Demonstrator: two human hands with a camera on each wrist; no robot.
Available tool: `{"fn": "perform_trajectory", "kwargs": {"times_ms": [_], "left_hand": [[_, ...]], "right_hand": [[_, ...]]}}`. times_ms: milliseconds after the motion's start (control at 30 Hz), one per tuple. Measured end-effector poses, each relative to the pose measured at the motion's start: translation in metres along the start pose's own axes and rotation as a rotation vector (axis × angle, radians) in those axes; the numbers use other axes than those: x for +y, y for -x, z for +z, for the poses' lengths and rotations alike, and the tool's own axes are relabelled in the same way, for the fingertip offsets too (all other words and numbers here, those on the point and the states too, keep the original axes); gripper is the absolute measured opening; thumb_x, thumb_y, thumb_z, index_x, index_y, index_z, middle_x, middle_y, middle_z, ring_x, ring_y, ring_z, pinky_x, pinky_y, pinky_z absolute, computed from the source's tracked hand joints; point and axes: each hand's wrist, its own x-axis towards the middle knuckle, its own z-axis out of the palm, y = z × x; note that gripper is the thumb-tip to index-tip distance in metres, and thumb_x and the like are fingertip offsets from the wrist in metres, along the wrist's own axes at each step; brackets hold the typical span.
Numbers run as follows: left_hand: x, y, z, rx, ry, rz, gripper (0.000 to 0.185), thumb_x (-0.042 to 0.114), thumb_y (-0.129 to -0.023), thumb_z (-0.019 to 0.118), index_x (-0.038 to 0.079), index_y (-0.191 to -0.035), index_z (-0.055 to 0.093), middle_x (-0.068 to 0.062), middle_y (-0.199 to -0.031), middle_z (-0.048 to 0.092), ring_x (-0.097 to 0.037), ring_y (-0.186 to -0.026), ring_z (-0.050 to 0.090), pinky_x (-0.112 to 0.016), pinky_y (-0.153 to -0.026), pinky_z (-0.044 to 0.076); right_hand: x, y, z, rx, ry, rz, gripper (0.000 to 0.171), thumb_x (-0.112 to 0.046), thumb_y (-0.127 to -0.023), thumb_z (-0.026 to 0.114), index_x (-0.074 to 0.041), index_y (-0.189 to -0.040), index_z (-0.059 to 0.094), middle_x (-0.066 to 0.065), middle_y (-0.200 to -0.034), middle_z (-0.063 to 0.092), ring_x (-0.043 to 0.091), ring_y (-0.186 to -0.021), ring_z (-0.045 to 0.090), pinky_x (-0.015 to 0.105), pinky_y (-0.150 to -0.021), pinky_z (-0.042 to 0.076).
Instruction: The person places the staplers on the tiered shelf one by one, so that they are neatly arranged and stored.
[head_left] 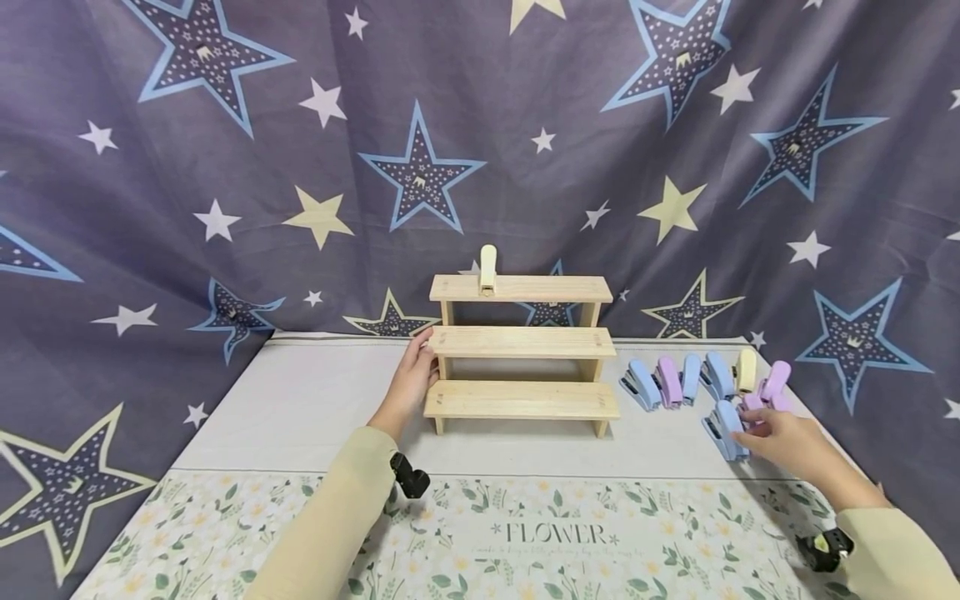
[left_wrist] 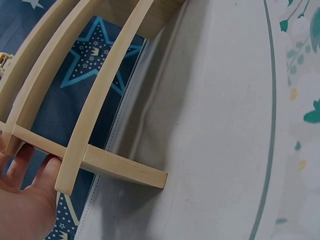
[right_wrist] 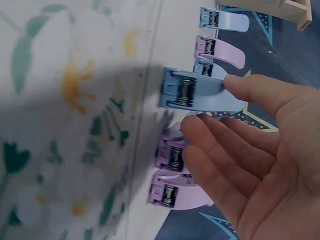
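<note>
Left hand (head_left: 411, 379) rests straight-fingered against the rack's (head_left: 521, 400) left end, at 9 o'clock of it. Right hand (head_left: 787, 442), fingers loosely spread, touches the blue stapler (head_left: 723, 428) with thumb and fingertips; that stapler lies at 4 o'clock of the rack, nearest of the stapler row (head_left: 701, 379). A cream stapler (head_left: 487, 268) stands on the top shelf.

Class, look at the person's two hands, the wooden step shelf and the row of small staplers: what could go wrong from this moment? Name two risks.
1. The right hand reaches for the blue stapler with straight fingers; the staplers behind it stand close together, so a loose grab may topple some.
2. The cream stapler stands upright on the top step of the shelf. The left hand touches the shelf's side, so a nudge might tip it off.
</note>
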Motion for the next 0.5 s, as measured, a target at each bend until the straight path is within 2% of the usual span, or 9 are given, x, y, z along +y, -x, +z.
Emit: {"fn": "perform_trajectory", "kwargs": {"times_ms": [267,400,500], "left_hand": [[-0.004,-0.001,0.001,0.023,-0.006,0.012,0.042,0.029,-0.101,0.028,0.025,-0.143,0.028,-0.013,-0.141,0.032,-0.028,-0.124,0.038,-0.038,-0.102,0.034],[-0.004,-0.001,0.001,0.015,0.003,0.014,0.042,0.028,-0.101,0.028,0.024,-0.143,0.028,-0.014,-0.141,0.032,-0.028,-0.124,0.039,-0.038,-0.102,0.034],[-0.004,-0.001,0.002,0.017,-0.002,0.013,0.042,0.028,-0.101,0.027,0.024,-0.143,0.028,-0.014,-0.141,0.033,-0.028,-0.123,0.039,-0.039,-0.102,0.034]], "right_hand": [[0.000,0.005,0.008,0.008,0.000,0.018,0.063,-0.044,-0.082,0.064,0.012,-0.109,0.058,0.011,-0.084,0.064,0.024,-0.073,0.057,0.035,-0.054,0.046],[-0.001,0.007,0.011,-0.058,-0.070,0.074,0.069,-0.046,-0.082,0.063,0.013,-0.115,0.053,0.006,-0.076,0.063,0.018,-0.065,0.059,0.031,-0.050,0.045],[-0.001,0.007,0.013,-0.101,-0.117,0.116,0.063,-0.045,-0.082,0.063,0.009,-0.113,0.053,0.001,-0.068,0.058,0.015,-0.058,0.059,0.029,-0.047,0.044]]}}
